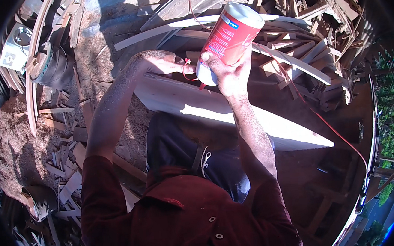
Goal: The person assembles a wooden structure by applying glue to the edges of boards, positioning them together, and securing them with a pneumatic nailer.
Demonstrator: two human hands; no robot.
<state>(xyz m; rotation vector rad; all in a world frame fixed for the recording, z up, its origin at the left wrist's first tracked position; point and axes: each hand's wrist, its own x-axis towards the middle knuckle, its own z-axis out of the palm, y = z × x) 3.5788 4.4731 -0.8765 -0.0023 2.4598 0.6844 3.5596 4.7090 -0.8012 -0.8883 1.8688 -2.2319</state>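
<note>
My right hand (233,74) is closed around a large glue bottle (229,35) with a red and white label, tilted with its base up and its nozzle down. Beside the nozzle, a small red cap (188,61) dangles on a thin red loop. A long pale wooden board (214,110) lies slanting across in front of my lap, under the bottle. My left hand (162,63) is at the board's far left end, fingers stretched toward the nozzle and partly in shadow. Whether those fingers touch the board or the cap I cannot make out.
Wood offcuts (298,55) are heaped at the far right, with curved strips behind the bottle. A red cord (319,113) runs down the right side. Sawdust (12,133) and scraps cover the left ground, near a dark round container (56,69) and a white box (14,50).
</note>
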